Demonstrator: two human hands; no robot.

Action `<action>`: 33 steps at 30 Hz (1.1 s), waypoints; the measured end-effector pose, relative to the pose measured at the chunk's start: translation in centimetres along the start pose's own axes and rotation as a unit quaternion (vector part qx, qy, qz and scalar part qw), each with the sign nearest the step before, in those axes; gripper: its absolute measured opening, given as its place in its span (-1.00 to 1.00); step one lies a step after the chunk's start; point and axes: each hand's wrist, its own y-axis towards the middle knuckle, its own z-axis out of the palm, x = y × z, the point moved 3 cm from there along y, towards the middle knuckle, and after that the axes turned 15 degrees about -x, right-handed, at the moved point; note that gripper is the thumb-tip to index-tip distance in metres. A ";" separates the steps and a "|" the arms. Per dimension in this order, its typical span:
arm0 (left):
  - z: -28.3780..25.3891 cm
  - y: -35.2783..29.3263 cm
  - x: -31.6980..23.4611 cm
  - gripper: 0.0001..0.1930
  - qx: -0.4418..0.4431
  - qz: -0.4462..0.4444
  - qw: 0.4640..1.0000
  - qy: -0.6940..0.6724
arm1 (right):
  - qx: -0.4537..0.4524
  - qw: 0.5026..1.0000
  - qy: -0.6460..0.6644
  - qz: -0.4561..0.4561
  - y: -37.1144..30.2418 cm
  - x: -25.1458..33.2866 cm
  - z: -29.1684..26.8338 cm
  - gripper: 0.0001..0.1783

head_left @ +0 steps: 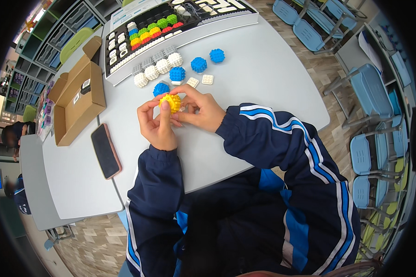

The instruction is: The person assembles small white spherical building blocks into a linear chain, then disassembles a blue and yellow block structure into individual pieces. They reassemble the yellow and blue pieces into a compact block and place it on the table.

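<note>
A yellow studded ball-like building block (173,103) is held up over the table's near side between my two hands. My left hand (156,125) has its thumb on the front of the block and its fingers round the left side. My right hand (202,111) closes on the block's right side with its fingertips; a small pale bit shows by them, too small to name. Just beyond lies a blue studded block (161,88), with another blue block (177,74) behind it. Two flat white square plates (207,79) rest to the right of these.
White studded blocks (163,66) and grey ones stand in rows before a large sorting tray (180,40) of coloured parts. More blue blocks (198,64) sit to the right. A phone (106,151) and an opened cardboard box (95,87) lie leftward. Blue chairs (370,90) stand beyond the table.
</note>
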 end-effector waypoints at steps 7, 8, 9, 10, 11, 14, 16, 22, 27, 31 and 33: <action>-0.4 0.7 1.3 -0.67 0.033 -0.074 0.996 -0.039 | -0.016 1.000 0.022 -0.007 0.1 -1.1 0.0 -0.43; -0.4 0.6 1.0 -0.65 0.038 -0.064 0.997 -0.022 | -0.015 0.999 0.035 -0.001 0.1 -1.0 0.1 -0.44; -0.2 0.5 0.7 -0.63 0.043 -0.053 0.998 -0.004 | -0.015 0.999 0.048 0.004 0.1 -1.0 0.2 -0.44; 0.0 0.4 0.5 -0.61 0.047 -0.043 0.998 0.011 | -0.017 0.999 0.051 0.007 0.1 -0.9 0.2 -0.45; 0.1 0.3 0.4 -0.60 0.051 -0.044 0.998 0.009 | -0.019 0.998 0.054 0.010 0.1 -0.9 0.2 -0.46; 0.2 0.0 0.3 -0.56 0.051 -0.036 0.998 0.006 | -0.008 0.998 0.050 0.028 0.0 -0.8 -0.1 -0.47; 0.2 0.0 0.1 -0.54 0.039 -0.010 0.999 0.007 | 0.005 0.998 0.043 0.036 0.0 -0.5 -0.2 -0.47; -0.1 0.1 -0.6 -0.54 -0.050 0.100 0.993 0.047 | -0.062 0.996 -0.018 -0.064 0.3 0.7 -1.0 -0.43; -0.3 1.0 -0.2 -0.45 -0.077 0.111 0.982 0.130 | -0.160 0.952 -0.128 -0.227 2.4 0.4 -3.1 -0.52; -0.4 1.6 -0.2 -0.44 -0.082 0.168 0.955 0.231 | -0.166 0.939 -0.184 -0.238 3.5 -1.2 -4.0 -0.65; -0.4 2.0 -0.2 -0.45 -0.090 0.200 0.940 0.260 | -0.161 0.936 -0.204 -0.239 3.5 -1.7 -4.1 -0.67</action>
